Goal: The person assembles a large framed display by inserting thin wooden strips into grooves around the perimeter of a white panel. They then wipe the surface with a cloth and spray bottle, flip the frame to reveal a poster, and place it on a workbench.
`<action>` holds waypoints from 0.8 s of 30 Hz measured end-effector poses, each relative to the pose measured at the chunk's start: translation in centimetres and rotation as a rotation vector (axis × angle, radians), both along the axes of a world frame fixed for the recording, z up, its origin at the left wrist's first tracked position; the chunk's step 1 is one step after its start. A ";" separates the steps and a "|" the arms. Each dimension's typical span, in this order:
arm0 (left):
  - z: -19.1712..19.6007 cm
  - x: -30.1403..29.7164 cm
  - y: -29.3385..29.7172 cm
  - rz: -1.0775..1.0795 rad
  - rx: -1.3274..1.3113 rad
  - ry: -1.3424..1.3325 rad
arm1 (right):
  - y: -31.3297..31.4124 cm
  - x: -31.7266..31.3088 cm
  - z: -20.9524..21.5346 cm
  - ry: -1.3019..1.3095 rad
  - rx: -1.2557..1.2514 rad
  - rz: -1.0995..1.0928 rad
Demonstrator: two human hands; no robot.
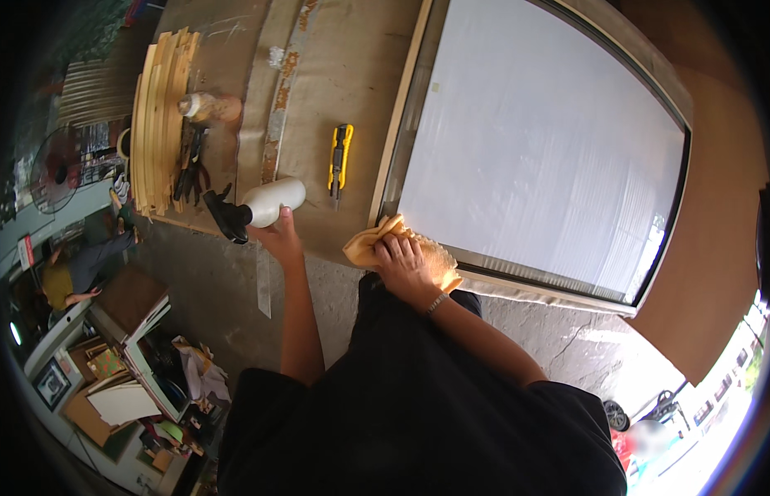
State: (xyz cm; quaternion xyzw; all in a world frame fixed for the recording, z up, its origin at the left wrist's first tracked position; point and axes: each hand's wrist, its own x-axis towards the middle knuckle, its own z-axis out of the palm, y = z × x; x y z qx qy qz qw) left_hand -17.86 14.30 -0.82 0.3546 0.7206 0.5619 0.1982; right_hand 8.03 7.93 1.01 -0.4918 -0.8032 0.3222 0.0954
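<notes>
White spray bottle [275, 201] with a black trigger head tilts sideways at the near edge of the worktable [364, 91], the left hand [277, 238] clasped against it, some fingers hidden behind. The right hand [404, 263] is closed on a bunched orange cloth [439, 263] at the near left corner of the framed pale panel [542, 149]; a yellow utility knife [340, 157] lies between bottle and panel, apart from both hands.

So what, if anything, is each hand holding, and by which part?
The right hand holds a crumpled orange cloth by its bunched middle. The left hand touches a white, black-triggered spray bottle, thumb on its body; grip unclear.
</notes>
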 end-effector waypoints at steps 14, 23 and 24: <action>-0.8 8.0 -9.3 0.021 -0.217 0.290 | -5.6 10.3 -3.3 -0.131 0.053 -0.042; -0.6 14.8 -10.8 -0.306 -0.218 0.148 | -3.5 7.0 -1.4 -0.172 0.225 -0.026; -0.8 15.4 -10.8 -0.324 -0.222 0.186 | -5.4 11.5 -2.6 -0.120 0.313 -0.051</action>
